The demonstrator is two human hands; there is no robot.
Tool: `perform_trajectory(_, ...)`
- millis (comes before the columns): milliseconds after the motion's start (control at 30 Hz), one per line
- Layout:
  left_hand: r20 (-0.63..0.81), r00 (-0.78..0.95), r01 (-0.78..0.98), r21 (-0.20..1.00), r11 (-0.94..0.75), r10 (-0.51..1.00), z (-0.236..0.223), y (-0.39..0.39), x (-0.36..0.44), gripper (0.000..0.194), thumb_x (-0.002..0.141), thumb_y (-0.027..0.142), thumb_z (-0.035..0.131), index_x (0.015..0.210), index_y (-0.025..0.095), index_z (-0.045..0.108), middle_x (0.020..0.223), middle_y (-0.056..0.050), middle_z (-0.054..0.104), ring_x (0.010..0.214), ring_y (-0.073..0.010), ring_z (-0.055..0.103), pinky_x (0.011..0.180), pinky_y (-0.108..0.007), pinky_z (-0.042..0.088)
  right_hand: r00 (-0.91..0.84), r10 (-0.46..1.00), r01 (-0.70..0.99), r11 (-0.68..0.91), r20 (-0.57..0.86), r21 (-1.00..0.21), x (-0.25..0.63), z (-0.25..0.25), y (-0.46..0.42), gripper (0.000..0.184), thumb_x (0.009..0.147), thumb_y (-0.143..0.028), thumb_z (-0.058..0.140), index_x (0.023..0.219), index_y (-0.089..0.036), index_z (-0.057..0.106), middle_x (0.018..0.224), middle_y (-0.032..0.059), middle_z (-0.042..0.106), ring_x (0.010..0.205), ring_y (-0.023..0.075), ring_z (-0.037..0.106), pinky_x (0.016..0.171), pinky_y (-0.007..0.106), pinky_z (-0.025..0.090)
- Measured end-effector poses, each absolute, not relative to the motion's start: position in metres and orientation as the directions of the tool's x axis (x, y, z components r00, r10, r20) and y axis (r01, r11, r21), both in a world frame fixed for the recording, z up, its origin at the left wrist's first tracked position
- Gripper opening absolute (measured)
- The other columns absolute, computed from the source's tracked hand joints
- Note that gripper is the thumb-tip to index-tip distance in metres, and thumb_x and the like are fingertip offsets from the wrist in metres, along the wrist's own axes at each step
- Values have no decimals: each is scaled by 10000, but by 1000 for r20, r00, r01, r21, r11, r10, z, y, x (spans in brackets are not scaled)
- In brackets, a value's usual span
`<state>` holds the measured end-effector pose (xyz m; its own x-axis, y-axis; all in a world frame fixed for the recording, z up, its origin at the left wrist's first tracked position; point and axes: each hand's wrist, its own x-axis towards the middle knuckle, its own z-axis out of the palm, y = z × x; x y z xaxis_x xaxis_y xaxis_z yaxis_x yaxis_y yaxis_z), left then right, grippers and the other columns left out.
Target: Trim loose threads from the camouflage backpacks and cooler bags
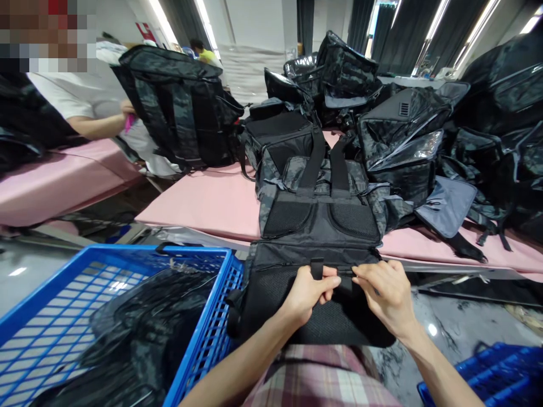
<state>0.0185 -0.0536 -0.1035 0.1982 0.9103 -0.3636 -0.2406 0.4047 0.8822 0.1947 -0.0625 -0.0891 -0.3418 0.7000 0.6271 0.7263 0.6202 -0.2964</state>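
Observation:
A black camouflage backpack point(292, 253) lies with its back panel up, spread over the table edge toward my lap, its shoulder straps running to the far side. Across its near mesh part runs a zipper seam, with a short black webbing tab point(317, 268) beside my fingers. My left hand point(309, 291) is closed, thumb and fingers pinching the backpack along that seam. A little to the right, my right hand point(386, 294) also pinches the seam between thumb and fingertips. Whether either holds a zipper pull is hidden by the fingers.
A blue plastic basket point(231, 271) with dark bags stands at left; another blue basket point(483, 370) is at lower right. Backpacks point(407, 118) pile up on the pink table point(203, 203). A co-worker point(102, 107) at the left handles an upright backpack point(182, 107).

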Motion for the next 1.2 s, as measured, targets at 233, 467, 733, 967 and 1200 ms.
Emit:
perform_trajectory(233,-376,228,-250,869,427,898,-102,-52,15,283,575,318,696,714,98,585,370,59,445,355,-46,347,376,-183,227,-317,721,704,614,616,-357,204,-94,-62,170,799,-176,604,966,-211,612,866,35,690,768,165,608,703,330,382)
perform_trajectory(467,-346,381,-63,916,397,858,-101,-53,9,195,620,278,652,565,116,558,371,66,393,349,-28,300,377,-186,168,-202,913,528,407,355,-745,199,-89,-58,122,785,-260,610,893,-219,648,834,24,660,751,155,604,662,267,449)
perform_trajectory(733,-280,412,-51,943,328,867,-97,-60,8,147,651,257,628,695,119,601,538,5,573,434,-71,477,427,-184,351,-401,915,412,229,50,-882,164,-87,-36,144,778,-219,552,659,-161,610,637,-23,520,591,98,497,548,218,365)
perform_trajectory(967,-360,207,-304,860,410,910,-100,-56,-5,293,633,379,670,642,92,610,515,-36,597,415,-87,513,442,-197,372,-240,965,450,208,107,-868,171,-100,-36,199,773,-314,576,926,-191,606,885,21,642,782,160,587,677,266,436)
perform_trajectory(1200,-390,250,-380,802,460,886,-100,-49,-5,311,608,378,705,591,89,593,483,-30,581,397,-69,491,418,-174,344,-249,797,703,539,550,-464,180,-110,-59,137,834,-212,546,959,-188,598,850,47,664,741,152,579,690,292,425)
